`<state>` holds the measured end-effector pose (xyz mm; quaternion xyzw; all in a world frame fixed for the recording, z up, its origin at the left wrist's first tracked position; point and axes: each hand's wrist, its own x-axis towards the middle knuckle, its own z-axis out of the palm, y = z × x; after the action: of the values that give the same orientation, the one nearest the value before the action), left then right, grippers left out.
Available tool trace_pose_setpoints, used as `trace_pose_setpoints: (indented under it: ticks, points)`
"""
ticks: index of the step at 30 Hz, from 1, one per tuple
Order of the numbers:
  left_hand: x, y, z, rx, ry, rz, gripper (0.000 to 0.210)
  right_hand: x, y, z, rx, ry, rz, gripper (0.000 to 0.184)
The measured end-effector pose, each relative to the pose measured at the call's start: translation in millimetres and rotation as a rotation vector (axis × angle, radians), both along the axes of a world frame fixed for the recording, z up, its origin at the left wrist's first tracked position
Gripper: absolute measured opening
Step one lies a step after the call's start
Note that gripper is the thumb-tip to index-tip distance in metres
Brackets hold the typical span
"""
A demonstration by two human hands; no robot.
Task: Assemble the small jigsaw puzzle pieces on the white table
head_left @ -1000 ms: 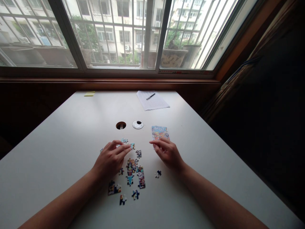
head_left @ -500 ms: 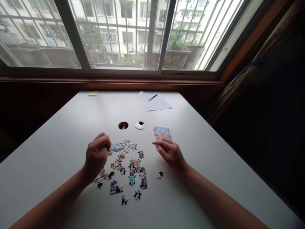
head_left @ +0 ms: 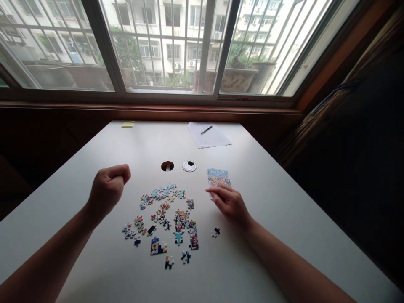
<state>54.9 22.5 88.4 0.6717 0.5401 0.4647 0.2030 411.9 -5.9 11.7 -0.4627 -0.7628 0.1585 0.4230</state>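
My left hand [head_left: 109,186] is a closed fist over the table, left of the loose jigsaw pieces [head_left: 162,192]; its inside is hidden. My right hand [head_left: 229,203] lies by the lower edge of a small picture card [head_left: 218,176] lettered "Bluey", partly covering it. Its index finger stretches left, the other fingers bend loosely, and nothing shows in them. Between the hands are a joined strip of pieces [head_left: 179,227], a joined edge section [head_left: 193,239] and a joined corner section [head_left: 158,245]. A single piece [head_left: 215,232] lies below my right hand.
On the white table [head_left: 271,252] are a round cable hole [head_left: 167,166] and its loose cover [head_left: 189,166]. Farther back lie paper sheets [head_left: 214,139] with a pen [head_left: 206,130], and a yellow sticky note [head_left: 128,124]. A barred window [head_left: 167,50] stands behind.
My left fist has moved left, away from the pieces, uncovering some at the left of the pile. My right hand stays by the card. The view has shifted slightly.
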Motion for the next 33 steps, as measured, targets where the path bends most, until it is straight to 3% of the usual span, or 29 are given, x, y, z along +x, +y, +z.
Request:
trace_pose_setpoints:
  ticks: [7, 10, 13, 17, 20, 24, 33]
  points:
    - [-28, 12, 15.4, -0.047, 0.249, 0.102, 0.02, 1, 0, 0.0, 0.005, 0.008, 0.0, 0.022]
    - [-45, 27, 0.5, -0.026, 0.353, 0.233, 0.019, 0, -1, 1.1, 0.001, 0.002, 0.003, 0.022]
    - [-66, 45, -29.0, 0.0, 0.382, 0.28, 0.022, 1, 0, 1.0, -0.002, -0.006, 0.009, 0.022]
    - [-88, 61, -67.5, 0.083, 0.46, 0.171, 0.028, 1, 0, 0.2, -0.001, -0.009, 0.014, 0.023]
    - [-93, 66, -83.0, 0.055, 0.504, 0.061, 0.035, 1, 0, 0.1, 0.006, -0.012, 0.012, 0.023]
    - [-92, 69, -90.7, 0.053, 0.564, -0.029, 0.035, 1, 1, 0.4, 0.011, -0.009, 0.014, 0.023]
    - [-92, 70, -94.5, 0.101, 0.634, -0.077, 0.036, 1, 2, -0.6, 0.039, -0.022, 0.016, 0.023]
